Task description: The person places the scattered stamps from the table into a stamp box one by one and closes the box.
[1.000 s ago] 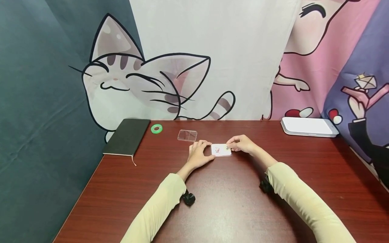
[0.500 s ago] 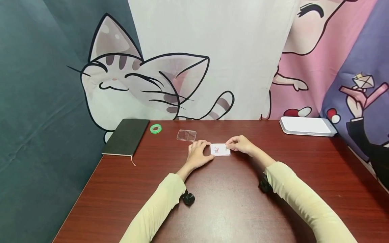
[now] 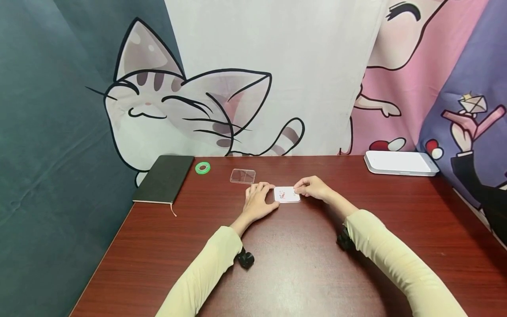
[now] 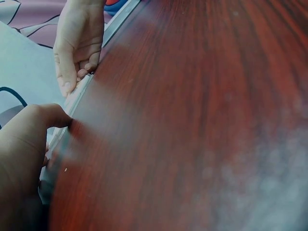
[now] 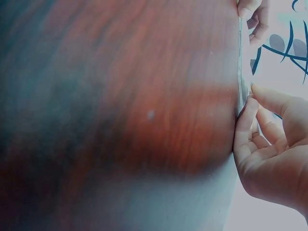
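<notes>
A small white card [image 3: 286, 194] with a reddish print lies in a shallow clear plastic case [image 3: 288, 202] on the table. My left hand [image 3: 258, 202] holds the case's left end, thumb at the near corner and fingers at the far one. Fingertips of my right hand [image 3: 314, 188] pinch at the card's far right corner; what exactly lies between them is too small to see. In the right wrist view, thumb and index finger [image 5: 248, 108] meet at the case's end. The left wrist view shows the case [image 4: 82, 94] edge-on between both hands.
A clear plastic lid [image 3: 243, 176] lies just beyond my left hand. Farther left are a green tape roll [image 3: 202, 167] and a dark notebook [image 3: 166, 178] with a ribbon. A white flat box [image 3: 401, 163] sits at the back right, before a printed curtain.
Both hands stay nearly still around the card. A small yellowish patch near my right fingertips shows less now. The whole view shifts slightly left.
</notes>
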Motion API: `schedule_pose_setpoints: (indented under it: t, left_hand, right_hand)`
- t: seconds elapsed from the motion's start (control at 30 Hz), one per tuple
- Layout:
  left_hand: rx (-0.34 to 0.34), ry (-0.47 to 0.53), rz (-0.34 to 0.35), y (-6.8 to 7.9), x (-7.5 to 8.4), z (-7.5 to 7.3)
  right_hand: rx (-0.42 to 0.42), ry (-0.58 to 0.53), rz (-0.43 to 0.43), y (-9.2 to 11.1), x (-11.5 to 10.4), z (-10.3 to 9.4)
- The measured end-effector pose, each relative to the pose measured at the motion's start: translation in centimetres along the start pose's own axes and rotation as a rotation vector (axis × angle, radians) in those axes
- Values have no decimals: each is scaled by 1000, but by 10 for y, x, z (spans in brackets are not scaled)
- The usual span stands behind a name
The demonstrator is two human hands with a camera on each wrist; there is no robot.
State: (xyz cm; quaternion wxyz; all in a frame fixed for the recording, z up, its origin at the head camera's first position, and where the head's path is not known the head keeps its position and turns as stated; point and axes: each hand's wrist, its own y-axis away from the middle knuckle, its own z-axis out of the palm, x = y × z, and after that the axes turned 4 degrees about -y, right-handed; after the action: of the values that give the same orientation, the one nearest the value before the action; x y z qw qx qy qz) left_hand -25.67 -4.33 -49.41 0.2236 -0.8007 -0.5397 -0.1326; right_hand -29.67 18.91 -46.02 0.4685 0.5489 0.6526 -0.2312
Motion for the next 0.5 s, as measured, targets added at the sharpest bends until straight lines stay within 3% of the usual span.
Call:
schedule_pose_setpoints:
  t: [0.5]
  left_hand:
    - [-8, -22, -3, 0, 0, 0]
  right_hand:
    - [13, -6, -13, 0, 2, 1]
